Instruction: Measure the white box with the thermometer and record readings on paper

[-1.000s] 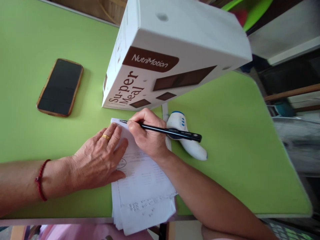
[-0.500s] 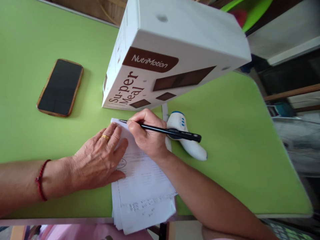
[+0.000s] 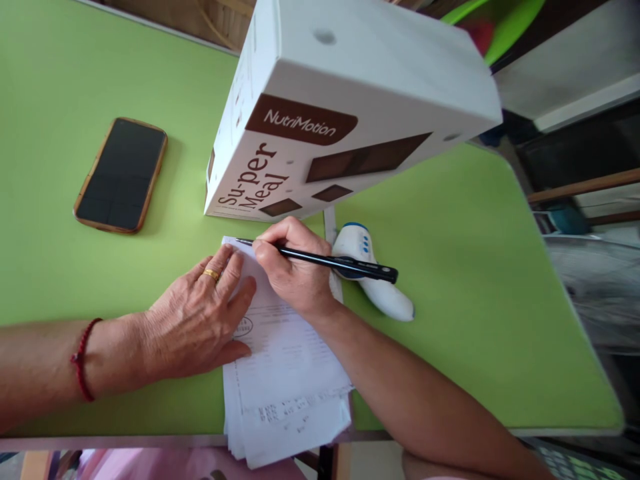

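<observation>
A stack of printed paper sheets lies on the green table, its lower end reaching past the near edge. My left hand, with a gold ring and a red cord bracelet, rests flat on the left side of the sheets, fingers stretched out. In my right hand is a black pen, gripped near its point. The pen's tip is at the upper left corner of the top sheet. My right hand and wrist cover part of the paper's upper right.
A large white NutriMotion box stands just beyond the paper. A phone in a brown case lies to the left. Behind my right hand is a white and blue handheld device, resembling a forehead thermometer. The green table ends at the right.
The pen's back end has shifted slightly left and up in my right hand. My left hand and the paper have stayed in place.
</observation>
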Tool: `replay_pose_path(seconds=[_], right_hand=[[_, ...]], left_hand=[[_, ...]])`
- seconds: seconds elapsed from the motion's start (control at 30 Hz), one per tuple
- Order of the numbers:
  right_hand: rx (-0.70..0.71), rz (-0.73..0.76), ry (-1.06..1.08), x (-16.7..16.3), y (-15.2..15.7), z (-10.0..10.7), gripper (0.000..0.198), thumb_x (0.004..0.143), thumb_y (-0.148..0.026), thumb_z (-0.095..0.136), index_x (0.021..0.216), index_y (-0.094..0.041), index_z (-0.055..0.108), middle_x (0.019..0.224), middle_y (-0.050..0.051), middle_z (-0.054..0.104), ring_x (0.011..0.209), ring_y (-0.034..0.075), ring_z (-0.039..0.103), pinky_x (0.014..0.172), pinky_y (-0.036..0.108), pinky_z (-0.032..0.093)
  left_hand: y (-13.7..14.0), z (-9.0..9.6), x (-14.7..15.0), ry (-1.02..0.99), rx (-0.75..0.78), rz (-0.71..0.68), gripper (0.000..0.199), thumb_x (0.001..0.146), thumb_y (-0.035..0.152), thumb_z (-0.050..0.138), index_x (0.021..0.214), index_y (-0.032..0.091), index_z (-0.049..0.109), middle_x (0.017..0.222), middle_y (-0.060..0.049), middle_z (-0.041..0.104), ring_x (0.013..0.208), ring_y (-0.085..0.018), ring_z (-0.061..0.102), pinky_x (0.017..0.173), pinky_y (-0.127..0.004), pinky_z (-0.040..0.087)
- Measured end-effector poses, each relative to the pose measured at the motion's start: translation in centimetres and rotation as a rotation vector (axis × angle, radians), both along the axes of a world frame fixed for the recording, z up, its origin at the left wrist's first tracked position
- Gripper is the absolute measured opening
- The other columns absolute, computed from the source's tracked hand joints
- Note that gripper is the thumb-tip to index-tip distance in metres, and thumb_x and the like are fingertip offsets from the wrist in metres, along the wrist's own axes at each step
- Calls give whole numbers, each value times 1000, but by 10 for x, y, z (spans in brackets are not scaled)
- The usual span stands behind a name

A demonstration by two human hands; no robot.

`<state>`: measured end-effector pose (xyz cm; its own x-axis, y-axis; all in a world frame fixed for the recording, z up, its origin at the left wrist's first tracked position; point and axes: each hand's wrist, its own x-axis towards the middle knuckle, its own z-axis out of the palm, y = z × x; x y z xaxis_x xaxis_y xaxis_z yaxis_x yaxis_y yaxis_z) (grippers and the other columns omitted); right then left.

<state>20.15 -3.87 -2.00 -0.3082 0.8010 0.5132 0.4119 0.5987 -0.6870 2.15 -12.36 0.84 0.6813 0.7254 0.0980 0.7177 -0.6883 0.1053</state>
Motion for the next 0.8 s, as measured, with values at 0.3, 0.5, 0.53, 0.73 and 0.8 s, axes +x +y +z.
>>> replay_pose_path(seconds=[0.3,0.5,0.53,0.73,0.8], right_hand=[[-16,-28,-13,-1,-1,1,17,89,-23,63,73,-25,56,60,-6,61,54,12,53,55,27,46],[-35,-28,-15,-2,-1,2,18,89,-22,62,72,-25,55,60,-7,61,54,11,53,55,26,46],[-32,-25,-12,-2,-1,2,18,88,-21,62,72,-25,55,59,-7,61,54,11,53,55,26,46],[47,-87,-36,-1,-5,3,17,92,-25,62,77,-26,56,62,-6,62,55,13,55,55,27,48],[137,-100,-70,2,-7,11,11,96,-25,62,86,-26,61,68,-4,66,57,13,58,56,28,50]], left_hand=[[2,1,-2,7,-72,1,86,92,63,80,142,-4,61,156,-41,50,151,-54,48,119,-59,52],[3,2,1,42,-73,2,86,92,66,78,143,-2,62,157,-41,50,151,-54,48,116,-59,54],[2,2,1,49,-69,2,86,92,66,77,143,-2,62,157,-41,50,151,-54,48,116,-59,55],[1,0,0,22,-50,5,85,92,66,78,141,-3,64,156,-41,51,150,-54,50,117,-59,54],[1,-1,0,6,-56,5,85,92,65,79,141,-3,64,155,-40,51,150,-55,49,118,-59,54]])
